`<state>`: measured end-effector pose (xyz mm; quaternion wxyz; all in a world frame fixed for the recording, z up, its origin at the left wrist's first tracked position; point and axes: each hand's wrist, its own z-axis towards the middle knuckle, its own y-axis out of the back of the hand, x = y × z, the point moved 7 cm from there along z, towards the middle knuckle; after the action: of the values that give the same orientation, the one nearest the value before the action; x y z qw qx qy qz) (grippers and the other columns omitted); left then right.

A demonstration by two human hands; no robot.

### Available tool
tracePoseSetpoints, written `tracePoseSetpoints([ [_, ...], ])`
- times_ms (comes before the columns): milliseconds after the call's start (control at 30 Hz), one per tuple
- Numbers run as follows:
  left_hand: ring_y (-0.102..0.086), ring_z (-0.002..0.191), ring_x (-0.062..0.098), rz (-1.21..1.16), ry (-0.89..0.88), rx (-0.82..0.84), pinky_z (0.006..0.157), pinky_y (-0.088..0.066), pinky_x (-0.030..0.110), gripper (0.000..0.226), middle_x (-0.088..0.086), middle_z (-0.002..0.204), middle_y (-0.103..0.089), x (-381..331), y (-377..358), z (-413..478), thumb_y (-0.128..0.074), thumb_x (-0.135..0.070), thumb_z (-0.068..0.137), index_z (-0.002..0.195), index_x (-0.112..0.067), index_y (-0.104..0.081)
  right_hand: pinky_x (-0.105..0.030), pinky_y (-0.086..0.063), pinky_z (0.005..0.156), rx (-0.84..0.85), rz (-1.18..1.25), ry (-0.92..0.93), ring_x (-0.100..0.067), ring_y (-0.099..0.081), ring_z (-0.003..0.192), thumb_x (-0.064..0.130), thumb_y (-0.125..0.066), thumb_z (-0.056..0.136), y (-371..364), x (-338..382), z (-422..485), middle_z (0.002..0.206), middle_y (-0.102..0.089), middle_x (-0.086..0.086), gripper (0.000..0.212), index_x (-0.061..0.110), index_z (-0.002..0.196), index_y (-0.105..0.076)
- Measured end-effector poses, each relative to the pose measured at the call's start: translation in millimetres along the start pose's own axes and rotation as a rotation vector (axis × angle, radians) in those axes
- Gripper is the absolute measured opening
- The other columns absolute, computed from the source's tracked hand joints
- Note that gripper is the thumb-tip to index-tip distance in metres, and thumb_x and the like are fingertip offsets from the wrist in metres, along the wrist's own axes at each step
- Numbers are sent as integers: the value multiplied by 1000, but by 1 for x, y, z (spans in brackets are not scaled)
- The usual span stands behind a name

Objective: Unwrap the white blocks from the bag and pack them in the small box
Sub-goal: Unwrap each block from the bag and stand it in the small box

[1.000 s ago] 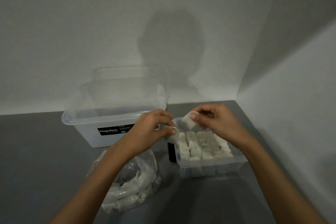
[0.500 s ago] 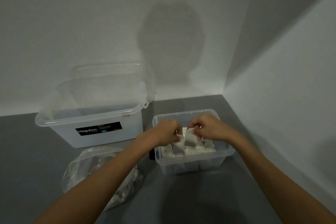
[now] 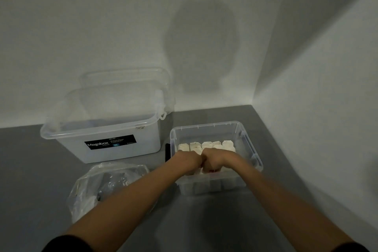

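The small clear box stands on the grey table near the right wall, with several white blocks packed in rows inside. My left hand and my right hand are side by side, knuckles touching, down inside the front of the box. Their fingers curl downward onto blocks at the front row, and the fingertips are hidden. The crumpled clear plastic bag lies left of the box, partly under my left forearm.
A large clear Megabox tub stands open at the back left, its lid leaning on the wall behind it. White walls close the table at the back and at the right. A small dark object sits between the two boxes.
Both hands went from holding a white block each above the small box to being lowered into its front part, pressed together. The view shifted so the boxes sit further left and lower.
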<state>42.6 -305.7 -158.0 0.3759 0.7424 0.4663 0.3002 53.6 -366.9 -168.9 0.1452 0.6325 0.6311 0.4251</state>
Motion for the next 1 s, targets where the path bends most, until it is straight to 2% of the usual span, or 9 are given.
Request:
tracePoseSetpoints([
  [100,-42,130,30,120,27,-46,110,-34,39,43,11,142,-43,1,2,1,-52,-21,96,137,-11,-44,-17,-45,61,-9,-33,-9,-25,-62,95,13,-60,91,-2,3,2,115,-64,-13,30,7,121,-62],
  [233,-37,135,29,264,64,-11,114,-19,49,42,6,140,-50,6,1,6,-51,-34,95,133,-16,-49,-16,-24,49,-107,-130,-11,-16,-47,88,16,-60,91,4,8,-6,101,-54,-6,31,10,122,-61],
  [300,-38,135,28,313,61,-13,114,-14,52,42,3,137,-53,8,2,7,-51,-40,94,129,-17,-52,-16,-20,48,-142,-156,-7,-18,-49,90,18,-61,92,6,11,-10,106,-55,-7,33,11,124,-59],
  [467,-53,118,22,291,22,-155,111,-21,50,31,0,119,-62,12,15,-1,-52,-33,94,118,-14,-57,-12,-30,50,-121,-75,-18,-21,-62,90,14,-66,88,7,13,-11,102,-63,-5,31,10,118,-61],
  [533,-57,111,20,205,-25,-280,110,-22,54,23,0,113,-65,20,25,-4,-53,-26,94,113,-16,-60,-15,-46,57,-118,35,-20,-20,-67,81,7,-66,86,15,12,-11,91,-65,-6,26,7,112,-63],
  [600,-58,111,19,21,-99,-389,109,-25,52,20,-1,114,-64,30,40,-16,-54,-24,93,111,-20,-61,-22,-54,63,-158,120,10,-18,-67,73,4,-64,87,30,11,-11,96,-69,-10,22,7,109,-64],
  [733,-57,112,17,-276,-140,-551,103,-38,42,24,-3,120,-64,72,68,-61,-53,-28,93,115,-22,-60,-20,-50,60,-385,104,145,-11,-64,65,8,-60,90,78,32,-29,94,-70,-7,13,8,100,-68],
  [800,-60,106,16,-363,-125,-625,96,-46,41,22,-2,114,-67,99,70,-83,-54,-27,93,112,-21,-63,-20,-48,67,-482,114,224,-4,-58,63,11,-64,88,94,55,-43,90,-69,-4,12,9,98,-70],
  [1000,-65,91,7,-561,-58,-608,87,-53,29,17,-4,101,-71,169,28,-133,-62,-24,90,105,-18,-69,-12,-46,63,-481,168,432,2,-59,63,14,-65,88,77,150,-59,74,-61,13,9,13,95,-70],
])
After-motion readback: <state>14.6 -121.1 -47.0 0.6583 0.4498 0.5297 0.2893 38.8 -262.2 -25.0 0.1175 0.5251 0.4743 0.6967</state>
